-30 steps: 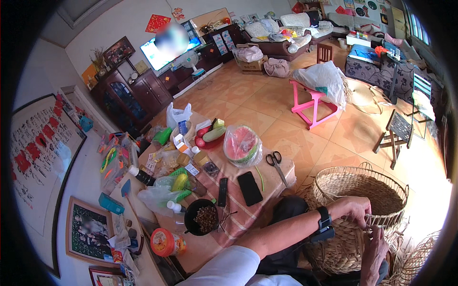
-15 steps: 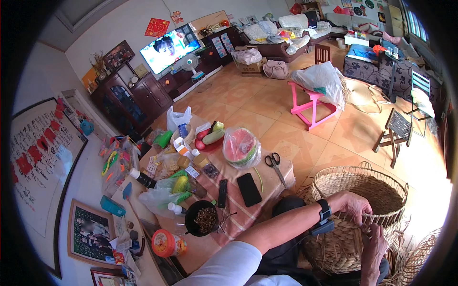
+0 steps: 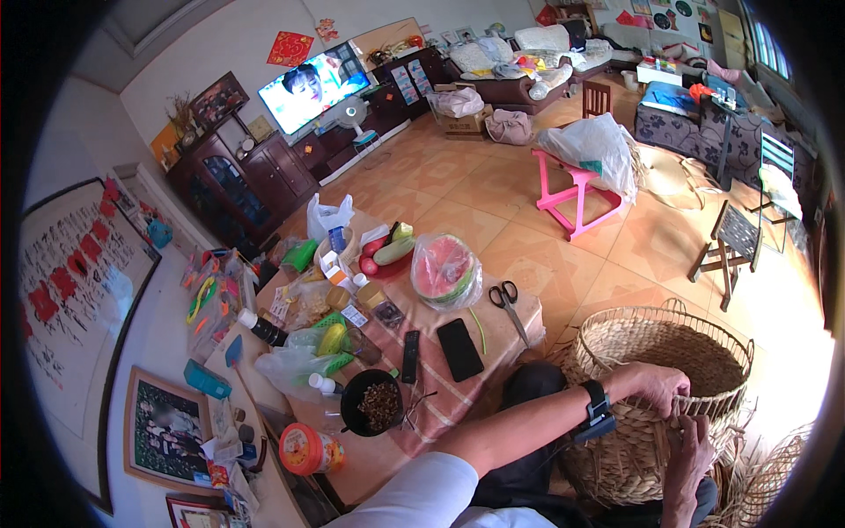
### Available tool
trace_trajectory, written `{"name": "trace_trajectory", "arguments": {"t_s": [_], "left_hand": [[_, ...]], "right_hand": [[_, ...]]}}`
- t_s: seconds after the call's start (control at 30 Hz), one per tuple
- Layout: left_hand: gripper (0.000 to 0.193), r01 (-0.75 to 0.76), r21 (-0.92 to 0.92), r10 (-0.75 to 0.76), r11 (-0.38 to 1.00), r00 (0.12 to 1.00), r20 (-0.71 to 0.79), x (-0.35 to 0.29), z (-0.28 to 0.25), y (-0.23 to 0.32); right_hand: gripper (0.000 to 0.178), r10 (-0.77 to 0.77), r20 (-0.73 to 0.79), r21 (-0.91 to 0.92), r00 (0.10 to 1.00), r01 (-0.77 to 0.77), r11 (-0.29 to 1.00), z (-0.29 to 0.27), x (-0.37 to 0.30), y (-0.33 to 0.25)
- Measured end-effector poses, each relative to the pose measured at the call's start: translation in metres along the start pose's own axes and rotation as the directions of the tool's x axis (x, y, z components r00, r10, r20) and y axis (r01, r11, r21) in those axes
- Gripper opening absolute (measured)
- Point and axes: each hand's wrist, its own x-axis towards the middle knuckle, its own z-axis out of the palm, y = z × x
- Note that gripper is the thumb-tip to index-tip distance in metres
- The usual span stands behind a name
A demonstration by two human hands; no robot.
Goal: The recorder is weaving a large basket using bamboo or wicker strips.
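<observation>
A round basket of woven straw stands at the lower right, its top edged with a row of thin upright stakes. My left hand reaches across to the near rim, its fingers curled over and closed on it. Just below, my right hand is against the outer wall with thumb and fingertips pinched together. Whatever lies between those fingertips is too small to make out, perhaps a straw strand. Loose straw ends stick out along the basket's right side.
On the table to the left lie scissors, a black phone, a remote and a wrapped watermelon half. A dark bowl stands nearer. Beyond the basket are a folding stool and a pink stool.
My left hand's fingers have curled in more over the rim, with the wrist turned slightly. My right hand has shifted a little at the wall. The basket stays in place.
</observation>
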Motion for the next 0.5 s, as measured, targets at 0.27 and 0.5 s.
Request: {"name": "trace_trajectory", "arguments": {"t_s": [0.27, 0.5], "left_hand": [[0.034, 0.012, 0.198, 0.078, 0.980, 0.894, -0.441, -0.022, 0.032, 0.016], [0.031, 0.009, 0.237, 0.115, 0.972, 0.856, -0.504, -0.025, 0.033, 0.022]], "right_hand": [[0.020, -0.115, 0.125, -0.060, 0.985, 0.123, 0.991, -0.015, 0.018, -0.021], [0.020, -0.200, 0.190, -0.241, 0.961, 0.243, 0.940, -0.017, 0.023, -0.021]]}}
